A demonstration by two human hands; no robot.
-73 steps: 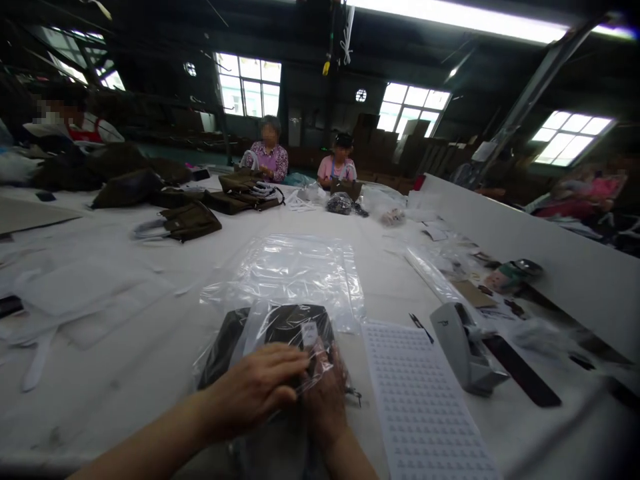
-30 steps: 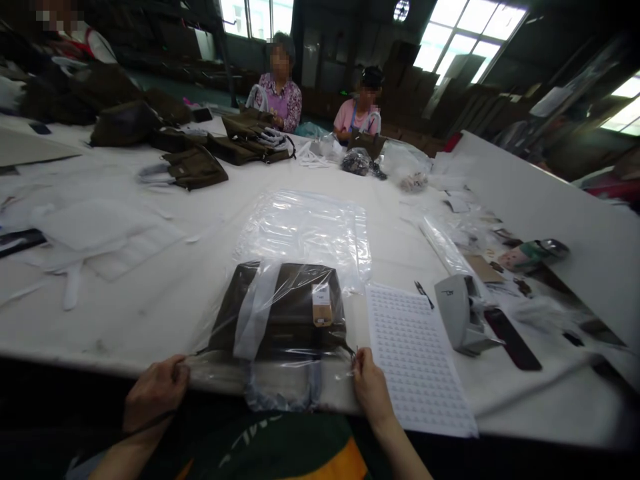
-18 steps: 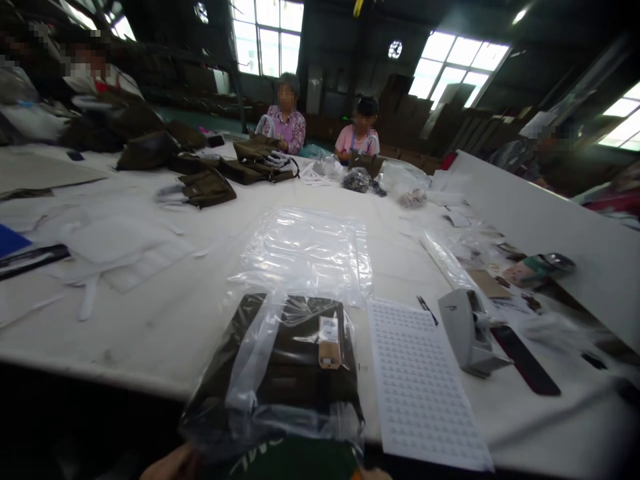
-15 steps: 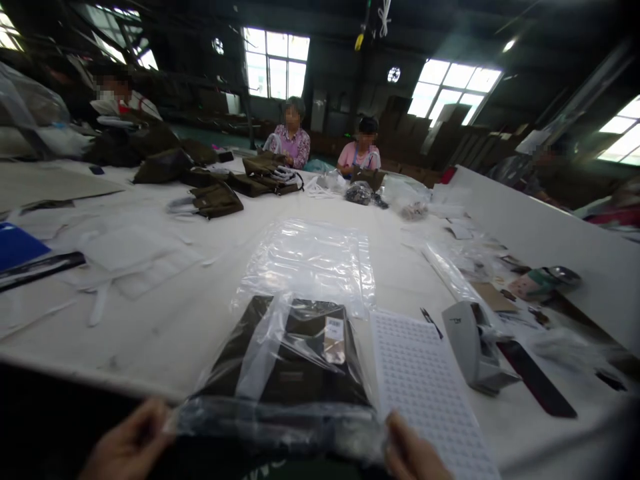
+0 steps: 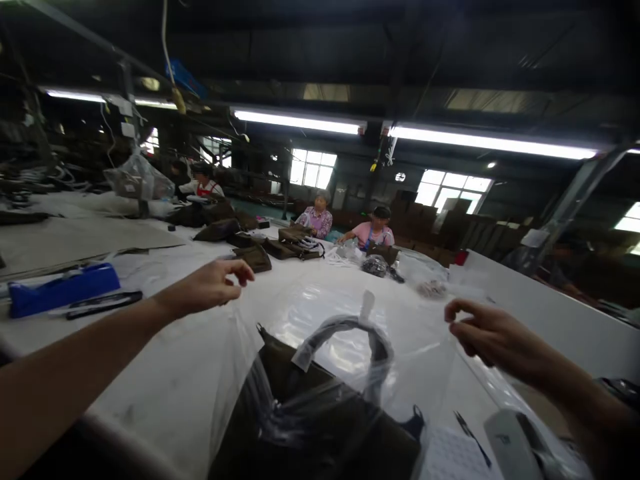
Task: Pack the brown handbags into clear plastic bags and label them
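Note:
A dark olive handbag [image 5: 320, 427] sits inside a clear plastic bag [image 5: 227, 380] right in front of me. Its carrying handle [image 5: 340, 323] arches up and is wrapped in pale film. My left hand [image 5: 217, 285] is raised at the upper left of the plastic bag, fingers pinched at its edge. Out to the right, my right hand [image 5: 483, 327] is held up with bent fingers pinching the other side of the thin film. The lower part of the handbag is cut off by the frame.
Flat clear bags [image 5: 310, 307] lie beyond the handbag. On the right are a sheet of stickers [image 5: 455, 453], tweezers [image 5: 473, 437] and a grey-white device [image 5: 520, 443]. A blue tape dispenser [image 5: 65, 290] stands left. Co-workers sit across the table [image 5: 165, 373].
Both hands have risen and spread from the near edge, with the plastic bag's edge between them. The handbag's handle now stands up in view. My view has tilted upward.

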